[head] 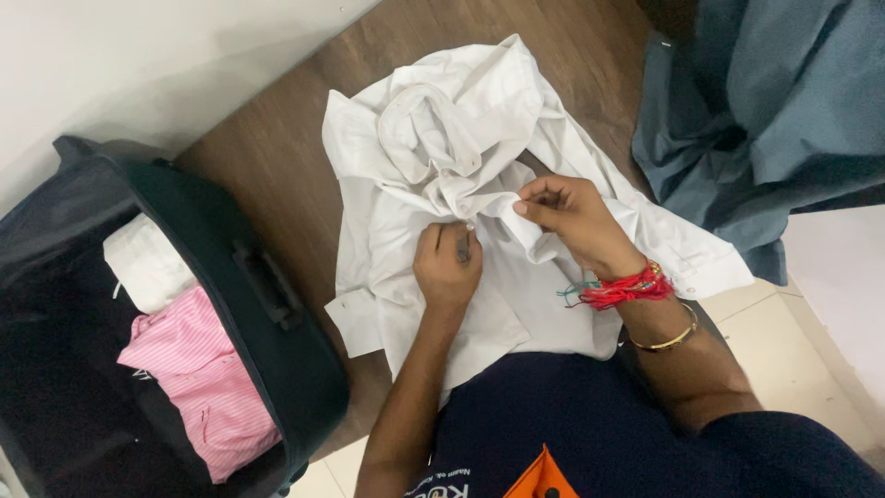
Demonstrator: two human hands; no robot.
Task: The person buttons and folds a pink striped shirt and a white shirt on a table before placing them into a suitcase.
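A crumpled white shirt (442, 138) lies spread over a dark wooden surface (267, 148) in front of me. My left hand (447, 263) pinches the shirt's front edge near the middle. Just to its right, my right hand (572, 217) grips the facing edge of the shirt between thumb and fingers; red threads and a gold bangle circle that wrist. The two hands almost touch over the shirt's front opening.
An open dark suitcase (277, 314) stands at the left, holding a folded pink striped garment (198, 383) and a rolled white one (147, 263). A grey-blue garment (765, 101) lies heaped at the upper right. A white wall runs along the top left.
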